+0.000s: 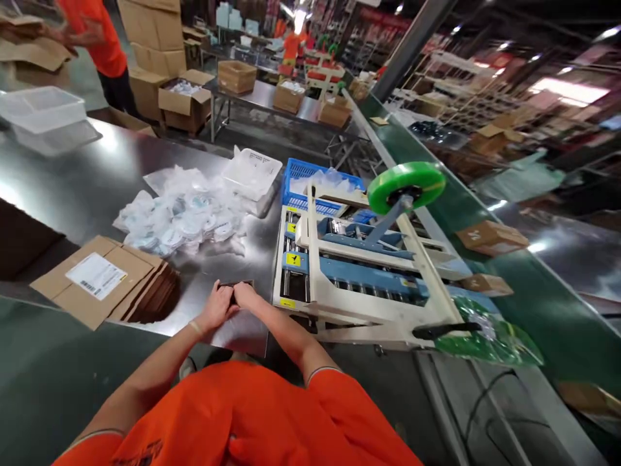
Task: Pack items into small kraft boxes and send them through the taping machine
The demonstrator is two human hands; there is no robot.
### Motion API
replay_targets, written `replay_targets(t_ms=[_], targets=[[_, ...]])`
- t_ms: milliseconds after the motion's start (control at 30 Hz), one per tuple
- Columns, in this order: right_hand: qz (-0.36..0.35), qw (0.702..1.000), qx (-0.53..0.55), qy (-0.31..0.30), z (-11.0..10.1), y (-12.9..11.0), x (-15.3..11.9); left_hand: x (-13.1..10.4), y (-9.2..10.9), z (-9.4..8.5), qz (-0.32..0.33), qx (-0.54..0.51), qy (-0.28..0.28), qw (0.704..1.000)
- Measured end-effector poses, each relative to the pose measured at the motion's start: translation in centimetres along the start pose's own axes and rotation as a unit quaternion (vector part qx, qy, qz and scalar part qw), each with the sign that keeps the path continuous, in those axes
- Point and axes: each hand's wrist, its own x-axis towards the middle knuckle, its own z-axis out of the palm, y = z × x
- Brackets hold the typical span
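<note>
Both hands are close together over the front part of the steel table (194, 155). My left hand (219, 307) has its fingers curled in at the near side of a small brown cardboard piece (237, 283). My right hand (245, 296) is closed at the same piece, touching or almost touching the left. Only a thin dark edge of the cardboard shows; the hands hide the rest. Left of them lies a stack of flat cardboard boxes (133, 275), the top one bearing a white label (96, 276). Behind is a heap of clear bags with pale round items (182, 210).
Right of the table stands a carton-sealing machine (359, 265) with rollers and a green tape roll (406, 184). A white basket (252, 169) and blue crate (297, 169) sit behind. Boxes (492, 237) lie on the green conveyor (548, 298). A person in orange (99, 39) stands far left.
</note>
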Motion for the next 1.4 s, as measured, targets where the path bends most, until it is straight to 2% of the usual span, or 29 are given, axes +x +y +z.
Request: replay_targets(t_ms=[67,133,200,233,300,400,500,600,633,700,767,833,900,1000,1067,1133,1200,1267,1333,1400], targets=[[0.022,0.999,-0.021,0.030,-0.4,1.2,-1.6,0.2,0.1,-0.2,0.005,0.030,-0.009,1.000],[0.059,0.992,-0.019,0.106,-0.5,3.0,-3.2,0.4,0.4,-0.3,0.013,0.053,-0.010,0.998],[0.105,0.979,0.035,0.169,-0.1,4.7,-4.0,0.5,0.9,-0.3,0.017,0.070,-0.009,0.997],[0.120,0.973,0.077,0.180,0.3,5.2,-4.0,0.5,1.2,-0.3,0.015,0.076,-0.010,0.997],[0.108,0.974,0.137,0.146,1.4,5.4,-3.4,0.8,1.7,-0.5,0.004,0.081,-0.019,0.997],[0.033,0.988,0.126,0.083,2.7,4.7,-2.3,1.1,1.6,-1.0,-0.015,0.048,-0.037,0.998],[-0.054,0.994,0.085,0.048,3.3,5.3,-2.9,0.5,-0.5,-1.8,-0.031,-0.096,-0.025,0.995],[-0.154,0.987,0.048,0.020,3.7,7.2,-4.7,-1.4,-3.9,-2.3,-0.118,-0.267,0.078,0.953],[-0.168,0.985,0.045,0.014,3.9,7.8,-5.2,-2.0,-4.8,-2.2,-0.143,-0.305,0.083,0.938],[-0.164,0.986,0.039,0.007,4.3,8.4,-5.6,-2.7,-5.7,-1.7,-0.181,-0.394,0.039,0.901],[-0.149,0.989,0.021,-0.003,4.3,8.3,-5.2,-2.2,-5.6,-0.6,-0.217,-0.483,-0.015,0.848],[-0.133,0.991,-0.004,-0.021,3.9,7.7,-4.3,-1.0,-4.9,0.6,-0.263,-0.522,-0.014,0.812],[-0.086,0.996,-0.023,-0.008,3.0,7.0,-3.1,0.2,-4.5,1.2,-0.293,-0.519,0.005,0.803],[-0.013,0.997,-0.041,0.069,2.1,6.7,-2.0,1.0,-5.3,0.4,-0.277,-0.482,-0.013,0.831],[-0.038,0.996,-0.036,0.070,2.3,7.0,-2.0,0.8,-5.9,-1.0,-0.257,-0.445,-0.036,0.857],[-0.083,0.996,-0.012,0.037,3.1,7.4,-2.4,0.3,-5.6,-2.1,-0.242,-0.397,-0.041,0.884],[-0.100,0.995,0.015,0.021,4.2,7.7,-3.0,-0.2,-3.8,-2.4,-0.223,-0.288,-0.039,0.931],[-0.095,0.995,0.026,0.022,4.9,7.8,-3.3,-0.5,-1.3,-1.8,-0.187,-0.127,-0.053,0.973],[-0.077,0.996,0.021,0.032,5.0,7.9,-3.6,-0.2,0.7,-0.9,-0.166,-0.014,-0.068,0.984],[-0.040,0.998,0.013,0.055,5.0,8.4,-4.1,1.2,1.1,-0.2,-0.165,0.023,-0.068,0.984]])
